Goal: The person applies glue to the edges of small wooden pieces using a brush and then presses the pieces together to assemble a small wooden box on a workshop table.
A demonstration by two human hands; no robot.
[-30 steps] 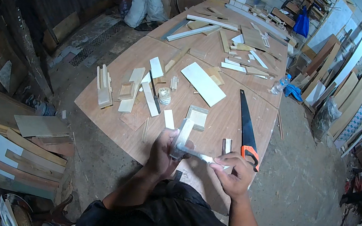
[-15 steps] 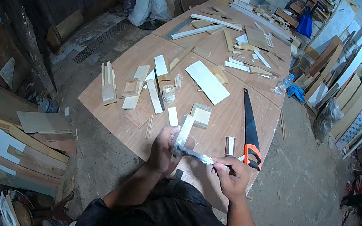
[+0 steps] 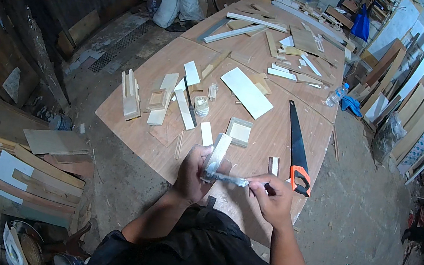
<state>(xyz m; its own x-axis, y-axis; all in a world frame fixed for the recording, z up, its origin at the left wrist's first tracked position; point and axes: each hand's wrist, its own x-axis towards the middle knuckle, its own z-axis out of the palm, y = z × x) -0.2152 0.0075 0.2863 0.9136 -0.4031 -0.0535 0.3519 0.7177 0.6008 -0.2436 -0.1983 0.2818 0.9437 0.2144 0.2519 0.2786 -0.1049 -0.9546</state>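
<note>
Low over the near edge of the table, my left hand [image 3: 194, 175] is wrapped round a pale wooden block [image 3: 218, 150] that stands upright and slightly tilted. My right hand [image 3: 273, 195] pinches the end of a thin stick-like tool [image 3: 232, 180] smeared with white paste. Its far end touches the lower part of the block, by my left fingers; its exact kind is unclear. Just beyond the block are a small square wooden frame box [image 3: 239, 131] and a narrow white strip [image 3: 206, 133]. An open small jar [image 3: 201, 106], whitish at the top, stands farther off.
A handsaw [image 3: 299, 151] with an orange and black handle lies at the table's right edge. Wooden offcuts, a large white board [image 3: 247, 92] and a grooved wooden piece [image 3: 131, 95] lie across the table [image 3: 276, 124]. A plastic bottle [image 3: 336, 95] stands at the right edge.
The tool's near end has shifted slightly left, toward the block, with my right hand. My left hand keeps its hold on the block. The whole view has shifted slightly.
</note>
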